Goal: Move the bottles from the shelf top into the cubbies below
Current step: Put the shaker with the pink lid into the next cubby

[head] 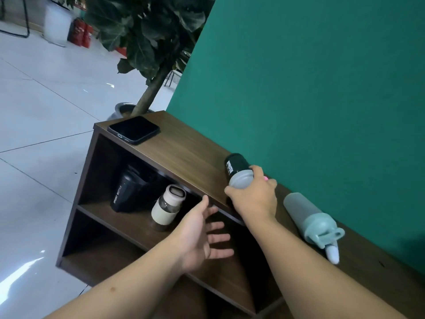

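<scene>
My right hand (255,199) grips a dark green bottle with a grey cap (236,168) by its cap end, above the wooden shelf top (184,153). A pale green bottle (308,218) lies on its side on the shelf top to the right, next to the green wall. My left hand (204,236) is open with fingers spread, in front of the upper cubby (128,217). In that cubby stand a black sport bottle (128,188) and a cream-white bottle (169,206).
A black phone (134,129) lies at the far left end of the shelf top. A lower cubby (110,249) sits beneath the upper one. A potted plant (147,42) stands behind the shelf. White tiled floor (41,125) spreads to the left.
</scene>
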The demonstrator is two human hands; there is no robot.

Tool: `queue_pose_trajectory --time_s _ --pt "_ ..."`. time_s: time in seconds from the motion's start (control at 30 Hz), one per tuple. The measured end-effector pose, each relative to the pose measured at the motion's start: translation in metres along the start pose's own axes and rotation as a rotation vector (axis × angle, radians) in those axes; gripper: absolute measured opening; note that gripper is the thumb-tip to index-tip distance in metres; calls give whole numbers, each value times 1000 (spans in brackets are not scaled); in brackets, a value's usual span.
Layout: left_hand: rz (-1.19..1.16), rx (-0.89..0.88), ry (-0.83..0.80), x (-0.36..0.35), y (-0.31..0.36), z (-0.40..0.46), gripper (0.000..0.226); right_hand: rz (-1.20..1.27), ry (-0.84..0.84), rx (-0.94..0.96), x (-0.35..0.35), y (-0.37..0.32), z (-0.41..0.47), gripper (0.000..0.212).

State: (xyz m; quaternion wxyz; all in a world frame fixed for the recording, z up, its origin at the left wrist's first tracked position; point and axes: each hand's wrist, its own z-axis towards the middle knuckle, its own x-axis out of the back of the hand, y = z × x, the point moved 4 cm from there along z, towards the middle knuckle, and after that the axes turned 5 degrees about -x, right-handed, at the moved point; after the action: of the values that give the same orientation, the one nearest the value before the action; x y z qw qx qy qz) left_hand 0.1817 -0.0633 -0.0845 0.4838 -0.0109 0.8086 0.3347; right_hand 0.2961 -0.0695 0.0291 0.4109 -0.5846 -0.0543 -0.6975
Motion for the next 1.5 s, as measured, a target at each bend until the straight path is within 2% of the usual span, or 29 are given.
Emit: queue_pose_trajectory --time_s 0.17,0.37,0.43,0.5,0.6,0.7,0.83,0.93,1.03,1.17,1.23,1.43,1.5 --pt "20 -1 9 -8 -1 -11 75 259 -6 155 66 30 -21 84" --pt "-114 -60 20 -8 -17 -43 56 273 -377 309 131 76 -78 77" --pt "-68 -25 75 -2 -32 -48 45 241 -459 316 129 91 -91 78" --pt "-30 37 166 5 -54 -52 36 308 -497 283 121 104 -104 82" --pt "40 149 258 19 -88 -51 27 474 -420 194 97 120 -116 81" --pt "75 233 332 37 -114 -40 24 500 -330 54 51 137 -121 75" --pt "116 224 416 64 -141 -13 21 419 -261 -112 -4 159 -116 82" --pt "215 182 418 74 -151 12 17 408 -200 -184 -33 170 -97 87" --pt "346 111 426 93 -154 68 51 375 -118 -151 -55 170 -73 87" --pt "246 -29 354 62 -126 80 31 337 -133 -117 -80 160 -40 74" --pt "186 -19 334 61 -124 88 24 355 -148 -109 -96 156 -24 73" --pt "70 -15 320 75 -117 116 69 455 -221 -170 -135 155 8 49" --pt "46 -5 308 79 -116 123 78 480 -248 -169 -142 152 12 39"
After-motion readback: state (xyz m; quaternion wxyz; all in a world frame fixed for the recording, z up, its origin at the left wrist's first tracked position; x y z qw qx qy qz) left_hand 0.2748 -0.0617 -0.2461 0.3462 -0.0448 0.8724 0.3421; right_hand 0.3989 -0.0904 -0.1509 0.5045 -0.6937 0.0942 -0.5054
